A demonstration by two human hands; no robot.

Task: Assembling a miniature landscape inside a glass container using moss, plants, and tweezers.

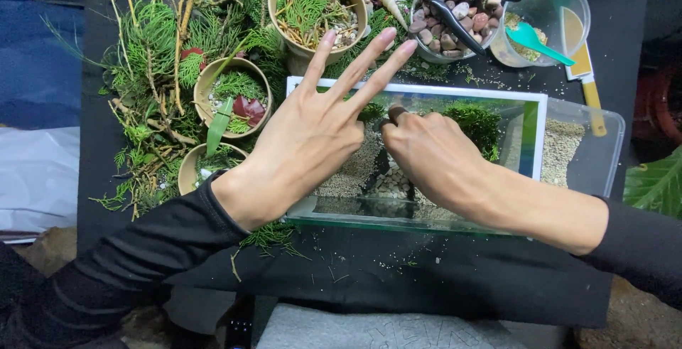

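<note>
two hands, one glass tank, three bowls

A shallow glass tank with a white rim lies flat on the black desk, long side across. Inside, pale sand covers the left part, a strip of small pebbles runs through the middle, and clumps of green moss sit at the back, near the far wall.
</note>
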